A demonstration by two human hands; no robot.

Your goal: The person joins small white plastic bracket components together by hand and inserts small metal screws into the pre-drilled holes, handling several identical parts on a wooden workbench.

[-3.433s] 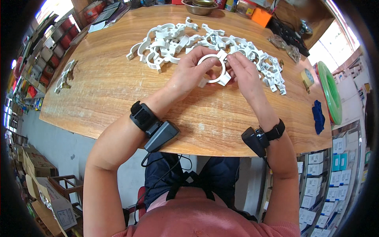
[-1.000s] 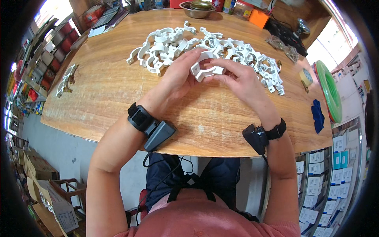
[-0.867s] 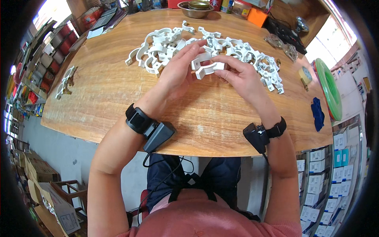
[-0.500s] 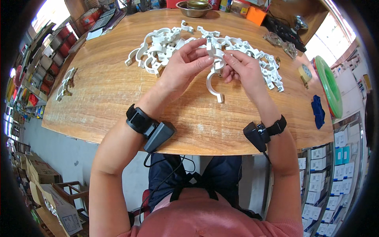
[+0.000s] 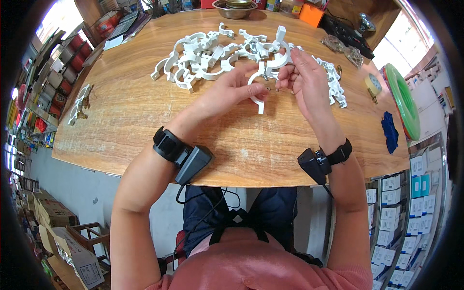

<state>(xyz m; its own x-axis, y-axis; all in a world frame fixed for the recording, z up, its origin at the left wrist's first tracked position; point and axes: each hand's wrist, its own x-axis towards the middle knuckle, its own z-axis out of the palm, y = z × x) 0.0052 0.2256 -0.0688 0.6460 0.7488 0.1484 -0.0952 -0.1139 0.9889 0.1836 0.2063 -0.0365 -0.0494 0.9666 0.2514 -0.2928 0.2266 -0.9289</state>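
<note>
Above the middle of the table my two hands are at a white plastic pipe clamp with curved arms. My right hand (image 5: 309, 79) pinches the upper curved arm (image 5: 284, 57) between thumb and fingers. The lower curved arm (image 5: 251, 92) hangs at my left hand (image 5: 237, 89), whose thumb and fingers close on it. A small metal screw shows where the two arms meet. Behind my hands lies a heap of white pipe clamps (image 5: 208, 48), with more clamps (image 5: 334, 79) to the right of my right hand.
A white clamp strip with brass fittings (image 5: 79, 104) lies at the left. On the right are a tape roll (image 5: 372, 83), a blue cloth (image 5: 389, 133) and a green hose coil (image 5: 403, 104). A metal bowl (image 5: 235, 10) and an orange box (image 5: 311, 15) stand at the back.
The clamp arm in my right hand has swung up and to the right. My left hand has moved lower, its fingers lying nearer the lower arm.
</note>
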